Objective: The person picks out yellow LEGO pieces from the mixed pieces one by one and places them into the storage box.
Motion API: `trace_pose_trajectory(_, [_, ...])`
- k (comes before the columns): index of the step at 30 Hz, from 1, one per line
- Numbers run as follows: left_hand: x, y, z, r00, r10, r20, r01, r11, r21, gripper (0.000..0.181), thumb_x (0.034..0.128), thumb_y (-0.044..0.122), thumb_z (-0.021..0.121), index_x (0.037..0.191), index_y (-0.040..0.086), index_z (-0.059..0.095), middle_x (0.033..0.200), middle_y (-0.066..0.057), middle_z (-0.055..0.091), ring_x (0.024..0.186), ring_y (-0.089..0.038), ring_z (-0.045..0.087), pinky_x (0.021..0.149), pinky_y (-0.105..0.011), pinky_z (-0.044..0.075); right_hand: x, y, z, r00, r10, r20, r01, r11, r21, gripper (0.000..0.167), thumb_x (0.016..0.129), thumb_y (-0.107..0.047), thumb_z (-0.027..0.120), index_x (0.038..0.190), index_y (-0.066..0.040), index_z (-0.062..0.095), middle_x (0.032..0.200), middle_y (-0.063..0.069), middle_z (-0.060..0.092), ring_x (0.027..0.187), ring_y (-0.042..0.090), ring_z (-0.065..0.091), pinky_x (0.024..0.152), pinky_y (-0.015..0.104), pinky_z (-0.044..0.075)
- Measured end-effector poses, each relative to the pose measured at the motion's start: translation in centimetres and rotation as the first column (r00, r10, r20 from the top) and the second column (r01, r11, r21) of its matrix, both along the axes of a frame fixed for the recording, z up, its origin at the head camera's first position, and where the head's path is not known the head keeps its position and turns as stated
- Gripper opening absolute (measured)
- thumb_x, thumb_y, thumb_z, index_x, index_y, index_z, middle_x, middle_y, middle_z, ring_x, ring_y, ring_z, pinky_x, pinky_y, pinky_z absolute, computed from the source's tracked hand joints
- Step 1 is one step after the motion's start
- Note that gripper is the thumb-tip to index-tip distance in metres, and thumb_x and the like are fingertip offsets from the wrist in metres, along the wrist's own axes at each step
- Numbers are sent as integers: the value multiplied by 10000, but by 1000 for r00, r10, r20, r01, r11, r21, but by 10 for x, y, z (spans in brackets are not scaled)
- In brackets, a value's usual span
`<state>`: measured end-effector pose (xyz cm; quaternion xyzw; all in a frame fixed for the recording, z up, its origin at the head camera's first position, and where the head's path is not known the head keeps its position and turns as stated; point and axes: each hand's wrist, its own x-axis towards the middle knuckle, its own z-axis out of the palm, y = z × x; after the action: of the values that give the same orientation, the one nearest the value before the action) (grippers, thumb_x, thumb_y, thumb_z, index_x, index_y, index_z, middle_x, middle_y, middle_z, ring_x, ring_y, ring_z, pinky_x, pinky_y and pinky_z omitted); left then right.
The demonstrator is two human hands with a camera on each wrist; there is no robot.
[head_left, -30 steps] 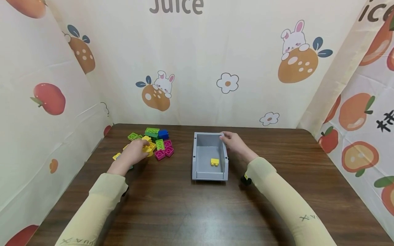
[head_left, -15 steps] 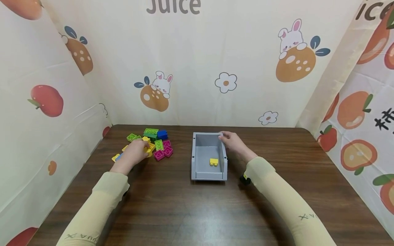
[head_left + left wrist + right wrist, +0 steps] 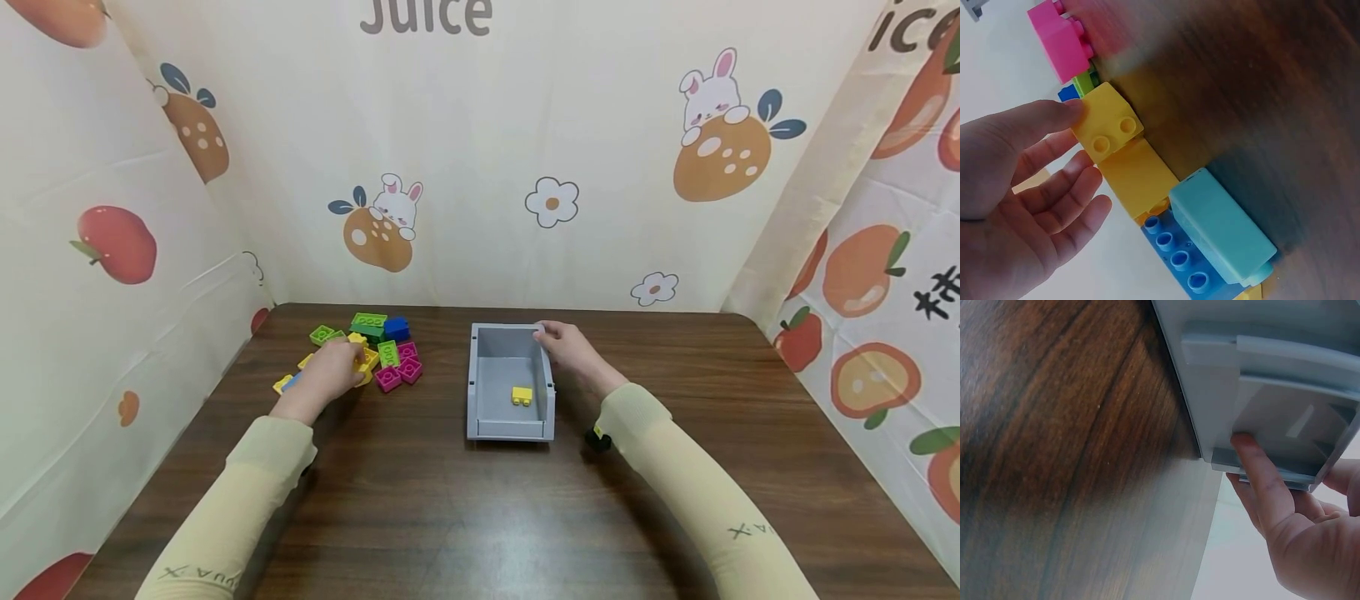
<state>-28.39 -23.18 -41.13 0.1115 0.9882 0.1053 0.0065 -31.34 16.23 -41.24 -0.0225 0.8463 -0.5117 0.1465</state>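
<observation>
I'm pinching a squarish yellow plastic brick [image 3: 1107,122] between thumb and finger of my left hand [image 3: 322,377], which is barely shifting since a second ago, so the brick is staying near the studded magenta plastic bricks [image 3: 388,379] at its three o'clock. Farther that way, my right hand [image 3: 573,353] is gripping an oblong grey plastic bin [image 3: 510,431] at its one o'clock corner; one small yellow brick [image 3: 522,394] is lying inside.

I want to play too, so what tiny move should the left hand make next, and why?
Maybe the left hand should lift the yellow block: its thumb touches it, the right hand holds the gray bin, and another yellow block lies inside.
</observation>
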Motion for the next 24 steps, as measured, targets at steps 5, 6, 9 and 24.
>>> trace_pose_trajectory(5, [1, 2, 3, 1000, -4, 3, 5, 1000, -14, 271, 777, 157, 757, 966, -13, 662, 967, -193, 614, 895, -317, 574, 879, -497, 489, 0, 0, 0, 1000, 3, -7, -3, 1000, 3, 507, 1001, -323, 443, 1452, -110, 352, 1437, 154, 411, 1248, 316, 467, 902, 479, 500])
trace_pose_trajectory(6, [1, 2, 3, 1000, -4, 3, 4, 1000, -18, 271, 776, 164, 758, 961, -8, 661, 957, -188, 610, 879, -309, 573, 868, -490, 494, 0, 0, 0, 1000, 5, -11, -5, 1000, 6, 507, 1001, -322, 442, 1452, -110, 352, 1434, 156, 414, 1244, 316, 470, 897, 476, 503])
trace_pose_trajectory(9, [1, 2, 5, 1000, -5, 4, 6, 1000, -20, 270, 779, 177, 758, 956, 2, 654, 941, -185, 594, 838, -299, 568, 840, -492, 499, 0, 0, -1, 1000, 8, -23, -8, 1000, 13, 503, 1003, -319, 439, 1450, -106, 355, 1420, 164, 428, 1229, 318, 483, 882, 468, 513])
trace_pose_trajectory(24, [-1, 7, 12, 1000, -9, 21, 8, 1000, 29, 271, 780, 135, 742, 964, -32, 635, 968, -207, 593, 865, -305, 556, 852, -478, 500, 0, 0, -1, 1000, 9, -28, -8, 1000, 28, 509, 1003, -319, 439, 1457, -108, 344, 1425, 160, 426, 1222, 321, 490, 880, 462, 514])
